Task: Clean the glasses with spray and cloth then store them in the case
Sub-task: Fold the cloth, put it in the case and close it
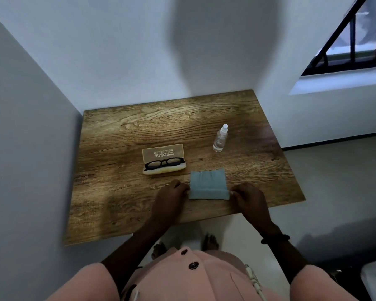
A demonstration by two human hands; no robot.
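**Cloth held at both ends; glasses in the open case**

The near fold of the cloth is pinched at its two ends: the fingers of the left hand are closed on the left end, and those of the right hand on the right end. The rest of the blue-grey cloth is spread flat on the worktop, with the doubled edge toward the person. Just behind it and to the left, the black-framed glasses are seen lying in the open case, whose lid is tipped back toward the wall. Farther right, well apart from the case, a clear bottle is stood upright.
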